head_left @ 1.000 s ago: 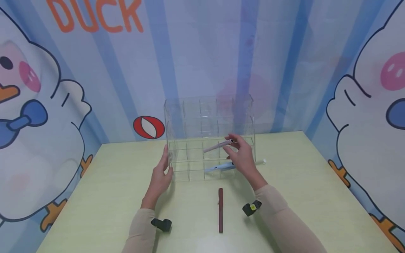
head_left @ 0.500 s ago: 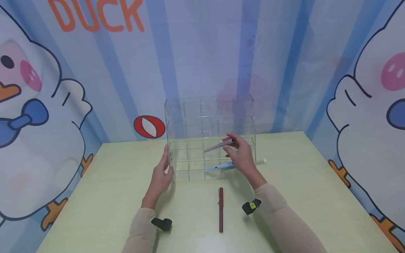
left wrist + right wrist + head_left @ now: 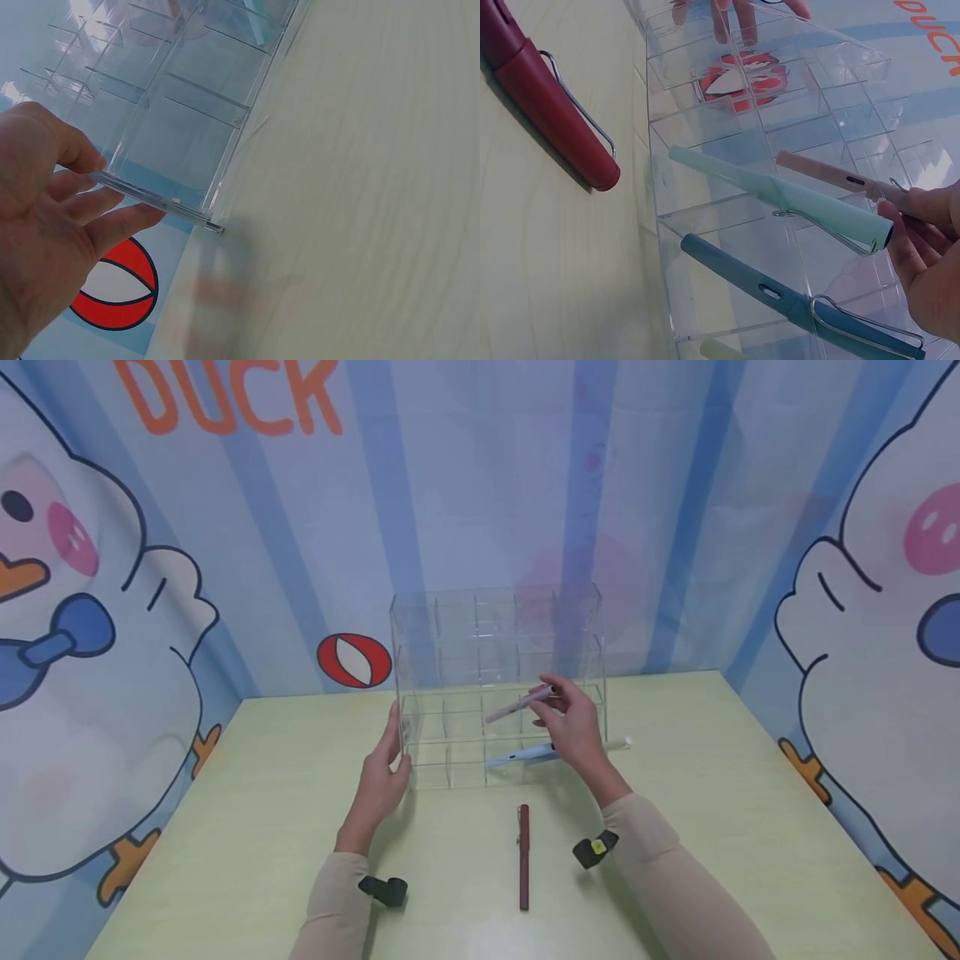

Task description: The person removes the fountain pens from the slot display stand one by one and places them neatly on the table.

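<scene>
A clear acrylic rack (image 3: pixel 465 742) with stepped compartments stands on the table. My left hand (image 3: pixel 381 781) grips its left side wall, thumb on one face and fingers on the other, as the left wrist view shows. Over the rack, my right hand (image 3: pixel 576 725) pinches a pale pink pen (image 3: pixel 821 172) near its clip end. This pen slants, its far end pointing down and left, at a compartment above the lowest row. Below it, a mint pen (image 3: pixel 802 201) and a blue pen (image 3: pixel 750 281) lie slanted in the lowest row. My right hand partly hides them in the head view.
A dark red pen (image 3: pixel 523 857) lies on the table (image 3: pixel 247 827) in front of the rack, between my forearms. The tip of a pale green pen (image 3: pixel 721 350) shows in the rack's right end. A printed curtain (image 3: pixel 480 485) hangs close behind the rack.
My right hand has shifted very slightly, with the pink pen's clip end a little higher. The left hand and the rack have stayed in place.
</scene>
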Demonstrator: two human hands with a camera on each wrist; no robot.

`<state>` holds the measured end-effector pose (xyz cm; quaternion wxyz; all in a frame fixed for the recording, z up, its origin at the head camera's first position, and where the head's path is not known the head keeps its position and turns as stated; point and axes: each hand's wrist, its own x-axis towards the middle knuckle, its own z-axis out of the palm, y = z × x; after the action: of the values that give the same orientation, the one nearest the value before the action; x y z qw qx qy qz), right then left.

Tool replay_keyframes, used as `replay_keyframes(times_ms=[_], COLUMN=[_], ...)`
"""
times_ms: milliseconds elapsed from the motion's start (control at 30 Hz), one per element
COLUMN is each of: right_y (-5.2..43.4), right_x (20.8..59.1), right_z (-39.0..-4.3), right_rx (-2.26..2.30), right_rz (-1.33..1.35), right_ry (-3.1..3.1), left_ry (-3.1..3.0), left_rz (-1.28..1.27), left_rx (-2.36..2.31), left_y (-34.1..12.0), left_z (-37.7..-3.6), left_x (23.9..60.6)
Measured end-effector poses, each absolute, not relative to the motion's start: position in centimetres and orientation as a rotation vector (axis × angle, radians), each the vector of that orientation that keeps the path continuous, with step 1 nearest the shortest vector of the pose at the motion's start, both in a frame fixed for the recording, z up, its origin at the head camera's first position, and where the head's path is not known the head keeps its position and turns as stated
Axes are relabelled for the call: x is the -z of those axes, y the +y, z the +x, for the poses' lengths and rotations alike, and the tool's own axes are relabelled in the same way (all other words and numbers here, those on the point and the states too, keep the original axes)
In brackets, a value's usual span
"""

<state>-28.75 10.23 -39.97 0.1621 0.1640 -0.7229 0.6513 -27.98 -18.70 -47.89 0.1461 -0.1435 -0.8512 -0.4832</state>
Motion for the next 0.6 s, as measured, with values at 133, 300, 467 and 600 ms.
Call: replay_keyframes(times_ms=[133,300,467,600], right_y=[10.3,10.5,10.9,11.4], right_x=[40.0,40.0,40.0,39.9], right_z=[-28.7,-28.5,-28.2,-28.1], right_rx=[-1.881,-1.894,-1.891,-1.876], right_rz=[0.441,0.412,0.414,0.428], right_ry=[-2.009,-1.899,-1.800,-1.749], left_ry=[-2.447,-2.438,-2.435,-2.446], left_rz=[-0.419,-0.418,-0.432,-0.425], left_rx=[1.395,1.401,1.398,1.384], left_y=[-18.7,-18.7,-18.7,-18.8], left_z=[-27.9,-27.9,-27.9,-28.0], left_x=[47.9,47.9,47.9,47.9])
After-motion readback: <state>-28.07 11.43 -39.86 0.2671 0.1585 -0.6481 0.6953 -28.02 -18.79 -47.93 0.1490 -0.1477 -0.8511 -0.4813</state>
